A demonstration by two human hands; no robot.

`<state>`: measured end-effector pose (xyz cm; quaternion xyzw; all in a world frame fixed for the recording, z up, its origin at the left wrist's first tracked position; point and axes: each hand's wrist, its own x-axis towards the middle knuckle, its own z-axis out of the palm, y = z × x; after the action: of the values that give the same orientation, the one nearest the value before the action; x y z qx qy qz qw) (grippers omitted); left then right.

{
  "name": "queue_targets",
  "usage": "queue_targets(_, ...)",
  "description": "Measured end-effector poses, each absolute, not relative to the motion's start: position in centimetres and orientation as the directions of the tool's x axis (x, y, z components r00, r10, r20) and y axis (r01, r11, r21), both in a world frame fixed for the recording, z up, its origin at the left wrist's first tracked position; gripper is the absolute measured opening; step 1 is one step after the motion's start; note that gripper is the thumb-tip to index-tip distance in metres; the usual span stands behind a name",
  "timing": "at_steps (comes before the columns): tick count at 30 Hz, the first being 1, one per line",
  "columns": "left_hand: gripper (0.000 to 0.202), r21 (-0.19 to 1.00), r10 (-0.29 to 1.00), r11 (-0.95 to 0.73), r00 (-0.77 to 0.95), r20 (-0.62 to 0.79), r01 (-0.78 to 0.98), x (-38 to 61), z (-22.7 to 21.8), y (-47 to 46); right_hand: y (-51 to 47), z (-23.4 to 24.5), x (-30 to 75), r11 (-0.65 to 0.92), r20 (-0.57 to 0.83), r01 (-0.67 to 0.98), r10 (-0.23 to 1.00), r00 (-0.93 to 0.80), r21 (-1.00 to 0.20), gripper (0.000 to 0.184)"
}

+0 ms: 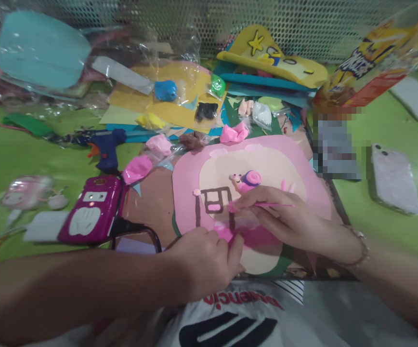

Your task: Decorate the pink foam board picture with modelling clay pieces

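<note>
Detailing step, apparently: right hand [288, 217], fingers clamped on 1 pink tool [276, 206], over the pink-and-cream cutout [187, 185], near centre of the counter [64, 164]. Left hand [203, 258] at its near-left side; grip cannot be told. Next move calls for light pressure.

From where I stand, the left hand [203, 255] covers part of the pink board [185, 188]; its fingertip contact cannot be determined. The right hand [284, 214] obscures more; the tip of its pink stick [274, 206] is indistinct. Pixelation masks the grey item [335, 152] near the phone [395, 180]. View edges truncate the snack bag [364, 70] and shirt [288, 323].
</note>
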<state>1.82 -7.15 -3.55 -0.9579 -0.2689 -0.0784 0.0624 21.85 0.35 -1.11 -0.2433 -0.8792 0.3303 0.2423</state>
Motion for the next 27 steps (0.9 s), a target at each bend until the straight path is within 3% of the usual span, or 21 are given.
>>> queue_targets(17, 0.041, -0.092, 0.499, -0.847, 0.843, 0.203, 0.524, 1.83, -3.53, -6.98, 0.21, -0.94, 21.79, 0.7, 0.282, 0.267, 0.563, -0.777, -0.662, 0.024)
queue_targets(27, 0.043, -0.089, 0.498, -0.853, 0.853, 0.159, 0.514, 1.87, -3.36, -7.0, 0.16, -1.32, 21.62, 0.478, 0.214, 0.19, 0.667, -0.714, -0.857, 0.017)
